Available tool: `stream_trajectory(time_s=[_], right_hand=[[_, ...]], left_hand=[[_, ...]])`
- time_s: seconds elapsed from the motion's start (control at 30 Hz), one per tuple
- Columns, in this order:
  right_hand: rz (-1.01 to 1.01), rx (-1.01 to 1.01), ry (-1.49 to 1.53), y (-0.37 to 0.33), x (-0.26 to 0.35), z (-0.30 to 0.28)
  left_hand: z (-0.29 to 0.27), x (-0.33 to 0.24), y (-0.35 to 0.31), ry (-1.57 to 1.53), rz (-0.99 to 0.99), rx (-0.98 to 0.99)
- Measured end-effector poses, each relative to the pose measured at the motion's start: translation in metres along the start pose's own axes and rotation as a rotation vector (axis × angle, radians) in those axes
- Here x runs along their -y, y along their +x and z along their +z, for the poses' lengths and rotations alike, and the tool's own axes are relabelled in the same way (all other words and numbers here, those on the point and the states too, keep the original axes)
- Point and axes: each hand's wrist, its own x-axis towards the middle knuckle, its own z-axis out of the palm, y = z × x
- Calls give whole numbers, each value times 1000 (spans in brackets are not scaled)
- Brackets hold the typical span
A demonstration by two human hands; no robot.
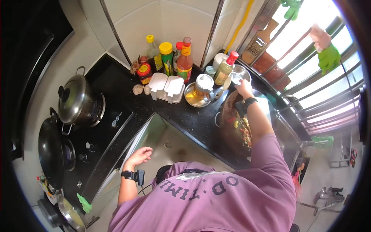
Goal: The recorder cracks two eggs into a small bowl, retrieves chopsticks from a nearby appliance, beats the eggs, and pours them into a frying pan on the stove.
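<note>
My right hand (244, 89) reaches to the far right, at the near side of a metal bowl (244, 72). Its fingers are drawn together at something pale there, which I cannot make out. Below that forearm lies a round brown chopping board (228, 133) with a metal loop handle. Chopped food (244, 133) in red, yellow and pale bits is spread on it, partly hidden by my arm. My left hand (140, 156) hangs over the floor left of my body, empty, its fingers loosely bent and apart.
White lidded seasoning boxes (167, 88), an oil jug (203, 86) in a metal dish and several sauce bottles (184, 58) stand along the back counter. At left, a steel pot (77, 98) and a black wok (50, 149) sit on the stove. Window bars (309, 85) rise at right.
</note>
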Motion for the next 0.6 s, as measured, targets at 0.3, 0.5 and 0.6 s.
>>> stream_trajectory(time_s=[0.3,0.5,0.6], right_hand=[[-39,-192,82,11,20,-14],[-207,-348,485,-109,-34,-132],[-147,-176,619,-204,-109,-163]], left_hand=[[25,-1,2,52,-34,-22],[80,-70,53,264,9,96],[126,-100,61,238,72,38]])
